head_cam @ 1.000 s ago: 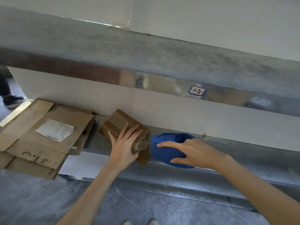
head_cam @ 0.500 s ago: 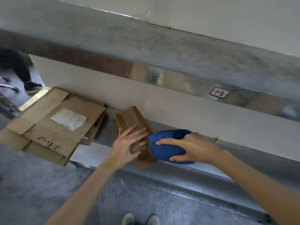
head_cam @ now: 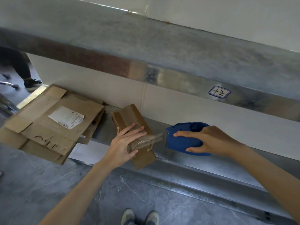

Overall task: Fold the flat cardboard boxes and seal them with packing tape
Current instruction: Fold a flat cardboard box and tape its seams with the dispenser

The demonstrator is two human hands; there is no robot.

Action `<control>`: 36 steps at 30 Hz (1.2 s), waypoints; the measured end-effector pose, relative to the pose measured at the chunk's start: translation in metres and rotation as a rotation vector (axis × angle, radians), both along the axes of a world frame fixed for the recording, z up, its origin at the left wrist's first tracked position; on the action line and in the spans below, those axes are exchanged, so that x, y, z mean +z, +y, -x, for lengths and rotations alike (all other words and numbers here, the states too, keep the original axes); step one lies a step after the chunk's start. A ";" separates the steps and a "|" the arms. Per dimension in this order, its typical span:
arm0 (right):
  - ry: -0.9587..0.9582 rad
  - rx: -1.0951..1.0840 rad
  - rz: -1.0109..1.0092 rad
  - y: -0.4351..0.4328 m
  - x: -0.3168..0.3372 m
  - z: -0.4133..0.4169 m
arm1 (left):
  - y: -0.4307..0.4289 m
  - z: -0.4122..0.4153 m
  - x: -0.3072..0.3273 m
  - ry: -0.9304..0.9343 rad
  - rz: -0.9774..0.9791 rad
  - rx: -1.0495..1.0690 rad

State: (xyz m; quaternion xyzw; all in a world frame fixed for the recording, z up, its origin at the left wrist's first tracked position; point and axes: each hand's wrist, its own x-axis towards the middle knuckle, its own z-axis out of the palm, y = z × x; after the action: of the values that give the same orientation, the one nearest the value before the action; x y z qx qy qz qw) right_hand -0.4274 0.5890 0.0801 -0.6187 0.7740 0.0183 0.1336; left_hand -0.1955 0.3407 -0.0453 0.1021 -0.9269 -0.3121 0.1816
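A small folded cardboard box lies on the lower metal shelf, its near end over the shelf's front edge. My left hand lies flat on the box and presses it down, fingers spread over a band of clear tape. My right hand grips the blue tape dispenser just right of the box. A strip of clear tape stretches from the dispenser to the box. A stack of flat cardboard boxes lies at the left, the top one bearing a white label.
An upper metal shelf juts out above, with a tag marked 12. Another person's leg and shoe stand at the far left beside a chair base. My shoes are on the grey floor below.
The dispenser has moved right, away from the box, drawing out a strip of tape. My left hand stays on the box. The view has shifted, so everything sits further right.
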 end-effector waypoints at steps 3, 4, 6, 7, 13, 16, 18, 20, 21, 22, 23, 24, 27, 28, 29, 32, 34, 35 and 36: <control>0.023 -0.007 -0.002 -0.006 -0.005 -0.006 | -0.001 0.000 -0.002 0.009 -0.006 -0.004; 0.033 -0.010 0.009 -0.008 -0.007 -0.006 | -0.001 -0.001 -0.002 0.011 -0.005 -0.005; 0.036 -0.020 0.027 -0.013 -0.011 -0.007 | -0.001 -0.001 -0.002 0.014 -0.006 -0.009; 0.022 -0.030 0.031 -0.014 -0.013 -0.007 | -0.001 -0.001 -0.002 0.016 -0.007 -0.008; -0.013 -0.050 0.057 -0.023 -0.022 -0.010 | -0.001 0.001 -0.002 0.015 -0.004 0.010; -0.016 -0.061 0.048 -0.035 -0.023 -0.014 | 0.000 0.002 -0.001 0.013 -0.003 0.011; -0.019 -0.048 0.043 -0.045 -0.025 -0.017 | 0.001 0.002 -0.001 0.030 0.001 0.006; -0.016 -0.030 0.031 -0.052 -0.026 -0.017 | 0.001 0.002 0.000 0.050 0.002 0.000; -0.012 -0.024 0.024 -0.055 -0.025 -0.017 | 0.001 0.002 -0.001 0.059 0.006 -0.002; -0.008 -0.016 0.017 -0.057 -0.024 -0.017 | 0.001 0.003 -0.001 0.068 0.013 -0.002; -0.004 -0.011 0.010 -0.059 -0.023 -0.017 | 0.000 0.003 -0.002 0.076 0.019 -0.002; 0.000 -0.009 0.002 -0.061 -0.022 -0.018 | 0.000 0.003 -0.002 0.076 0.018 -0.001; 0.013 -0.017 -0.019 -0.064 -0.020 -0.021 | 0.002 0.004 -0.002 0.071 0.004 -0.001; -0.004 -0.028 -0.019 -0.064 -0.020 -0.021 | 0.002 0.005 -0.003 0.076 0.006 -0.004; -0.029 -0.042 -0.020 -0.065 -0.020 -0.022 | 0.001 0.006 -0.004 0.077 0.006 -0.003; -0.082 -0.064 -0.027 -0.068 -0.018 -0.023 | 0.000 0.006 -0.006 0.067 0.003 -0.006; -0.092 -0.072 -0.024 -0.069 -0.016 -0.023 | -0.001 0.006 -0.007 0.054 0.012 -0.013; -0.067 -0.066 -0.026 -0.070 -0.015 -0.023 | -0.001 0.006 -0.007 0.050 0.010 -0.011; -0.020 -0.052 -0.034 -0.071 -0.014 -0.024 | -0.001 0.006 -0.005 0.042 0.007 -0.012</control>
State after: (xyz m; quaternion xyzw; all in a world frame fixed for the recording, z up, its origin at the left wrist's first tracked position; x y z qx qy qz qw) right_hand -0.4037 0.5183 0.0658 -0.5960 0.7881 0.0218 0.1524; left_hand -0.2014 0.3400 -0.0507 0.0893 -0.9246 -0.3120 0.1993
